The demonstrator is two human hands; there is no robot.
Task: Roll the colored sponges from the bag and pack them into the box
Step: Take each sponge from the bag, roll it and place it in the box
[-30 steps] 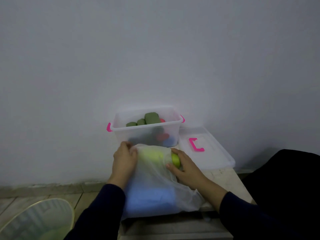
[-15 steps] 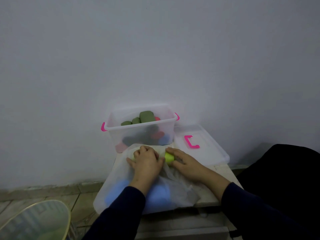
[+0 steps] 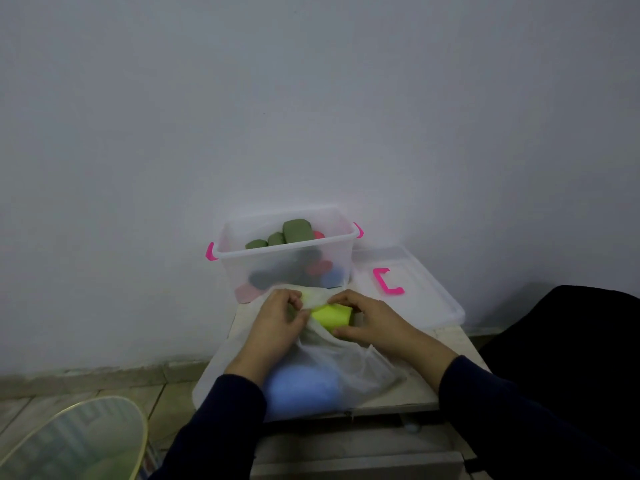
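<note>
The bag [image 3: 349,362] veils its load: a blue sponge [image 3: 299,389] is only a soft blur through the film. The yellow sponge [image 3: 334,317] is half covered by both hands. Low in the box [image 3: 287,261], frosted walls smear dark, pink and blue shapes. The basket [image 3: 79,441] is cut off bottom-left.

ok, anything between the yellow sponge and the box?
Only the translucent white plastic bag, its mouth draped around the yellow-green sponge. The clear plastic box with pink handles sits just behind, lid off, top open.

Yellow sponge [image 3: 331,317] now exposed from bag [image 3: 349,362].
</note>
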